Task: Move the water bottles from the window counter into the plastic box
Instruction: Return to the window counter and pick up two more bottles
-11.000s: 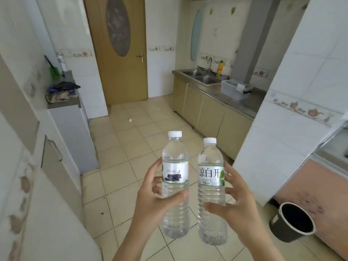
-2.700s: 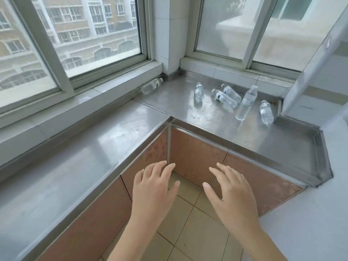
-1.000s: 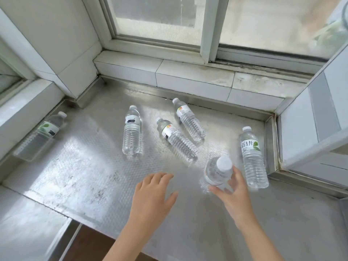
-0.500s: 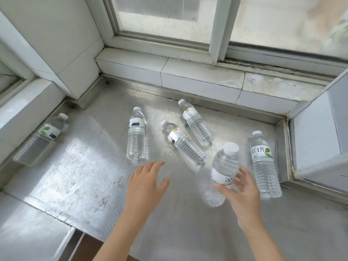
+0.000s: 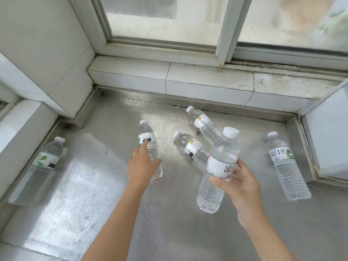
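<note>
Left bottle (image 5: 35, 170) base blurred

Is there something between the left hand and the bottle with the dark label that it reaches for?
No. The left hand is already on the dark-label bottle; its fingers lie over it, nothing between.

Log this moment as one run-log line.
right hand: holding upright water bottle | left hand: reaching black-label bottle | steel counter: five bottles lying

Right hand (image 5: 243, 187) now lifting the white-label bottle (image 5: 218, 170) higher off the metal counter (image 5: 94, 194). Left hand (image 5: 141, 164) moved forward, now touching the dark-label bottle (image 5: 149, 147) lying flat.
</note>
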{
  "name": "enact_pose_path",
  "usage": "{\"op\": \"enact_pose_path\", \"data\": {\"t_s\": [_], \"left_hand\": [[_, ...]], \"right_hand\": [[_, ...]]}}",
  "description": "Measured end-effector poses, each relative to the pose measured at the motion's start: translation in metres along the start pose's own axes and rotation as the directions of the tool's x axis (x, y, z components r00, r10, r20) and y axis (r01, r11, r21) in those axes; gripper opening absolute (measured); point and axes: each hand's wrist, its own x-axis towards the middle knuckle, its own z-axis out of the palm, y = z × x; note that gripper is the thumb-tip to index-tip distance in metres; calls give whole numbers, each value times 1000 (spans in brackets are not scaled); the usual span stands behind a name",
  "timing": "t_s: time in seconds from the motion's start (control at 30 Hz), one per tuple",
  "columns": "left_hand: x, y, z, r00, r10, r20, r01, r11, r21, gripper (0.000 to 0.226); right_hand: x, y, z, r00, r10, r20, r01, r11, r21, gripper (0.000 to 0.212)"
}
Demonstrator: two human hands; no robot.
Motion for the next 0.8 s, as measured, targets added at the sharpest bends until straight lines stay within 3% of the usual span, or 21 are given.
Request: {"op": "enact_pose_path", "data": {"t_s": [0.17, 0.3, 0.4, 0.63, 0.8], "left_hand": [[20, 1, -2, 1000, -21, -18, 17, 983, -180, 87], [31, -5, -8, 998, -45, -36, 26, 910, -413, 90], [33, -14, -14, 998, -57, 26, 61, 831, -553, 86], [-2, 1, -26, 985, 142, 100, -20, 663, -748, 97], [-43, 36, -39, 928, 346, 141, -95, 585, -805, 96]], "right_hand": [[-5, -3, 24, 999, -12, -32, 11, 1000, -18, 79], [-12, -7, 31, 998, 4, -67, -5, 1000, -22, 73], [-18, -6, 32, 996, 19, -85, -21, 999, -25, 80], [-37, -9, 24, 982, 9, -191, -9, 1000, 1, 83], [-70, -11, 8, 957, -11, -291, 25, 999, 45, 85]]}}
